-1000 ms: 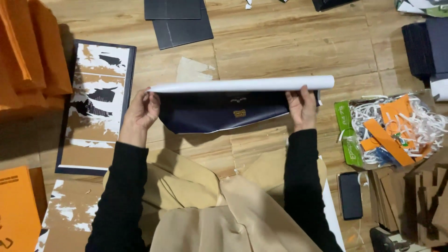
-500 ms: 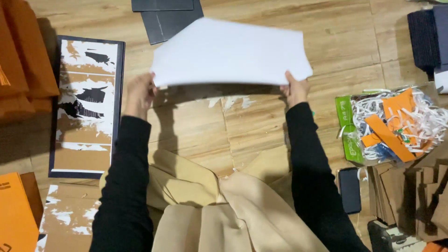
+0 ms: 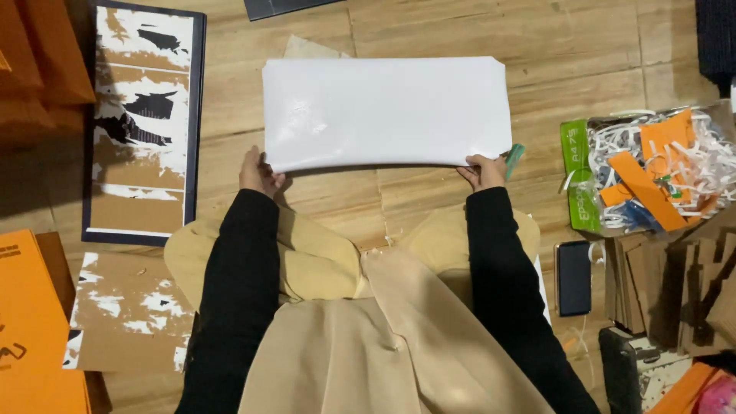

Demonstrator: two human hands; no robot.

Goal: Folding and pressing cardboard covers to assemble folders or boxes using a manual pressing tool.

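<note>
Head view looks down on a wooden floor (image 3: 583,46), where both hands hold one large white sheet (image 3: 383,111) spread flat just above it. At the sheet's near left corner, the left hand (image 3: 257,172) has its grip clenched on the edge; at the near right corner, the right hand (image 3: 484,170) pinches the edge likewise, a small green object beside its fingers. Further left lies a dark board with torn white patches (image 3: 142,123). To the right sits a pile of shredded white and orange paper (image 3: 659,172), with a black phone (image 3: 573,277) nearer the person's knee.
</note>
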